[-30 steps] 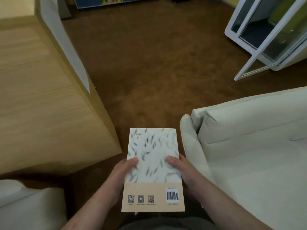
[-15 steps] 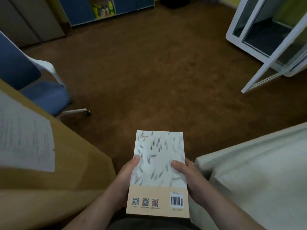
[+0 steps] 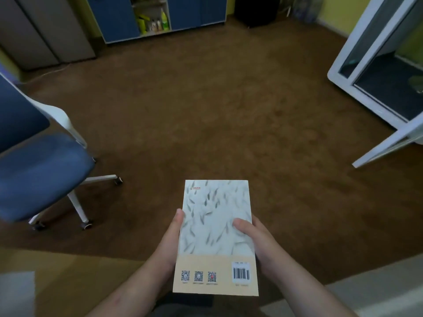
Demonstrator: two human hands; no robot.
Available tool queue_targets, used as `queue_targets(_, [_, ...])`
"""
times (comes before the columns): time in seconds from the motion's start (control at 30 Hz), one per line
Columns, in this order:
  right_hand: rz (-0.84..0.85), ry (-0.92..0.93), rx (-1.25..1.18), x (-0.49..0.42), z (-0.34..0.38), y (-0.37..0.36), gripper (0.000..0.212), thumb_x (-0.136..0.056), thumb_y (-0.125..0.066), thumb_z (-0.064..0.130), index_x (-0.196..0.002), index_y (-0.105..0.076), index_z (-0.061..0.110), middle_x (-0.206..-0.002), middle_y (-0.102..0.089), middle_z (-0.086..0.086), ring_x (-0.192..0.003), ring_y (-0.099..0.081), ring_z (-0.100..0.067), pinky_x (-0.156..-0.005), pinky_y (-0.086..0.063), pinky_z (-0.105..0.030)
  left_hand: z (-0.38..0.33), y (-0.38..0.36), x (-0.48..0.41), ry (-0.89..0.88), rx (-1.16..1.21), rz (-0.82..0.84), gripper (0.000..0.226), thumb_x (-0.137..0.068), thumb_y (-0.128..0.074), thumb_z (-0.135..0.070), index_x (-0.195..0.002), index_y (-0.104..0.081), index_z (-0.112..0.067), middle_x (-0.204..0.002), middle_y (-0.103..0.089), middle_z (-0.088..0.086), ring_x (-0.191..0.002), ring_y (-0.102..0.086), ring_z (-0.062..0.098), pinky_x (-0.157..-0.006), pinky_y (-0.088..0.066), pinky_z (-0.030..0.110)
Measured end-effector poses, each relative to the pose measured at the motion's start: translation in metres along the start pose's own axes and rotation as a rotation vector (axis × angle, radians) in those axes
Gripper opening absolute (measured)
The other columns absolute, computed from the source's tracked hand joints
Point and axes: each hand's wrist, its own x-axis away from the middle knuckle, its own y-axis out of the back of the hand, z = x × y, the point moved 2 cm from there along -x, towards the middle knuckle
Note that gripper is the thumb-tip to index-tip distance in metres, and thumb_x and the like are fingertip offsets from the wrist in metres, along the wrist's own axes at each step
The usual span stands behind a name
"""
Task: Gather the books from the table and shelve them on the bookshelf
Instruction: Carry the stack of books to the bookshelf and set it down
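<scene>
We see a paperback book [image 3: 216, 236] with a white cover flecked with grey leaf-like marks and a tan band carrying a barcode along its near edge. It is held flat, back cover up, low in the middle of the view above the brown carpet floor [image 3: 206, 110]. The left hand [image 3: 169, 243] grips its left edge with the thumb on the cover, and the right hand [image 3: 258, 241] grips its right edge the same way; the other fingers are hidden beneath. A blue office chair with a white wheeled base [image 3: 41, 170] stands to the left. A light wooden desk [image 3: 68, 282] shows at the lower left. A blue cabinet with an open shelved section [image 3: 155, 17] stands against the far wall, well apart from the book.
</scene>
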Motion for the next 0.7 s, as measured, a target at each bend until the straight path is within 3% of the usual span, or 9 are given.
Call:
queue_targets(0.1, [0.010,-0.004,0.014,-0.051,0.038,-0.025,0.074,-0.077,-0.083,0.027,-0.142,-0.048,0.020,-0.117,-0.077,-0.012,-0.102,-0.076,-0.036,-0.080,-0.062,-0.046,-0.055,0.016,-0.031,0.005,0.015,-0.023,0.063,-0.095,-0.032,-0.064,-0.113,-0.071,-0.017,-0.109,-0.076,0.018,-0.088,-0.076,0.037,-0.081,-0.055,0.042])
queue_targets(0.17, [0.007,-0.016,0.042,-0.083,0.061,-0.042,0.068,-0.081,-0.080,0.027,-0.142,-0.049,0.021,-0.118,-0.076,-0.012,-0.103,-0.075,-0.037,-0.089,-0.060,-0.051,-0.090,0.025,-0.048,-0.010,0.037,-0.036,0.067,-0.092,-0.034,-0.067,-0.105,-0.079,-0.019,-0.114,-0.075,0.018,-0.094,-0.075,0.038,-0.090,-0.051,0.047])
queue_targets(0.23, [0.019,-0.009,0.075,-0.113,0.082,-0.062,0.055,-0.089,-0.071,0.024,-0.141,-0.051,0.020,-0.118,-0.076,-0.012,-0.104,-0.075,-0.037,-0.095,-0.057,-0.055,-0.122,0.036,-0.058,-0.015,0.061,-0.044,0.069,-0.092,-0.034,-0.068,-0.095,-0.083,-0.020,-0.112,-0.075,0.018,-0.091,-0.076,0.037,-0.089,-0.051,0.047])
queue_targets(0.3, [0.044,-0.010,0.109,-0.140,0.101,-0.084,0.050,-0.092,-0.069,0.021,-0.139,-0.052,0.018,-0.119,-0.076,-0.012,-0.106,-0.074,-0.037,-0.099,-0.054,-0.058,-0.151,0.045,-0.064,-0.023,0.106,-0.073,0.069,-0.093,-0.033,-0.067,-0.104,-0.079,-0.017,-0.110,-0.075,0.019,-0.091,-0.075,0.037,-0.088,-0.052,0.046])
queue_targets(0.4, [0.097,-0.024,0.154,-0.176,0.127,-0.120,0.061,-0.081,-0.074,0.027,-0.138,-0.054,0.018,-0.120,-0.075,-0.012,-0.107,-0.073,-0.038,-0.101,-0.052,-0.059,-0.189,0.062,-0.071,-0.051,0.156,-0.111,0.069,-0.093,-0.033,-0.069,-0.115,-0.071,-0.016,-0.115,-0.074,0.020,-0.104,-0.070,0.041,-0.099,-0.048,0.049])
queue_targets(0.57, [0.264,-0.074,0.286,-0.246,0.162,-0.180,0.061,-0.078,-0.068,0.028,-0.136,-0.057,0.015,-0.120,-0.076,-0.013,-0.105,-0.074,-0.037,-0.083,-0.062,-0.044,-0.240,0.099,-0.084,-0.156,0.281,-0.181,0.063,-0.080,-0.043,-0.067,-0.092,-0.083,-0.020,-0.117,-0.072,0.022,-0.116,-0.062,0.044,-0.113,-0.035,0.055])
queue_targets(0.63, [0.326,-0.106,0.350,-0.275,0.175,-0.205,0.059,-0.079,-0.067,0.027,-0.137,-0.056,0.015,-0.121,-0.075,-0.013,-0.106,-0.074,-0.037,-0.081,-0.063,-0.044,-0.258,0.115,-0.090,-0.199,0.356,-0.244,0.064,-0.081,-0.042,-0.066,-0.106,-0.077,-0.018,-0.113,-0.074,0.020,-0.107,-0.069,0.041,-0.109,-0.040,0.054])
queue_targets(0.7, [0.385,-0.138,0.414,-0.302,0.188,-0.232,0.059,-0.080,-0.068,0.027,-0.137,-0.056,0.016,-0.122,-0.074,-0.014,-0.107,-0.073,-0.039,-0.090,-0.060,-0.052,-0.276,0.127,-0.094,-0.232,0.433,-0.300,0.062,-0.095,-0.033,-0.063,-0.107,-0.071,-0.016,-0.101,-0.078,0.018,-0.086,-0.076,0.035,-0.092,-0.050,0.047])
